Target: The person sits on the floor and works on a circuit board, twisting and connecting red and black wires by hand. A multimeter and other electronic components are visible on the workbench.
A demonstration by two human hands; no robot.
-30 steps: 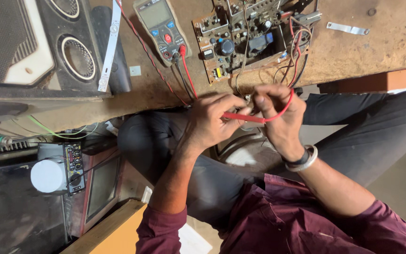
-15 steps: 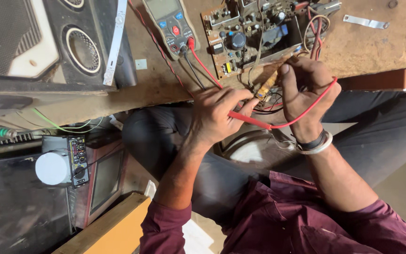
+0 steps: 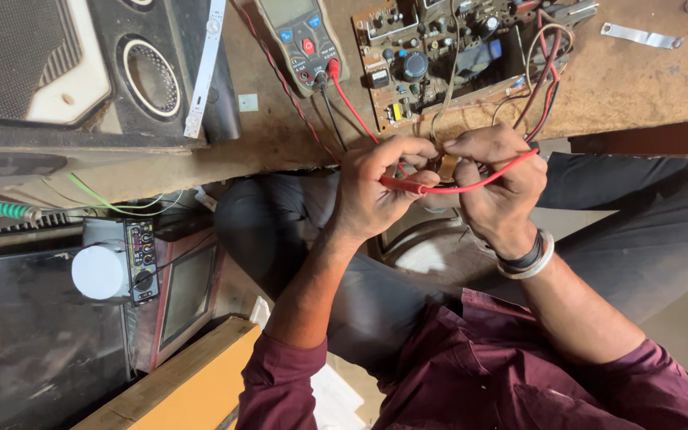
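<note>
My left hand (image 3: pixel 372 195) pinches a red test probe (image 3: pixel 404 185) just below the edge of the wooden workbench (image 3: pixel 639 80). Its red lead (image 3: pixel 483 179) loops across my right hand (image 3: pixel 499 191), which wears bangles at the wrist. The fingertips of that hand pinch a small tan part (image 3: pixel 447 166), and the probe tip sits close beside it. The red and black leads run up to a grey multimeter (image 3: pixel 300 40) on the bench. Beside the meter lies a bare circuit board (image 3: pixel 447 56) with capacitors and loose wires hanging over the edge.
A black speaker box (image 3: pixel 81 72) and a white strip (image 3: pixel 205 68) lie at the bench's left. A metal bracket (image 3: pixel 635 34) sits at the far right. Below the bench are a small set with a screen (image 3: pixel 189 295), a white round part (image 3: pixel 101 271) and a wooden box (image 3: pixel 193 382).
My right hand has drawn back from the board's edge toward my left hand. Both sets of fingertips now meet around the small tan part and the red probe.
</note>
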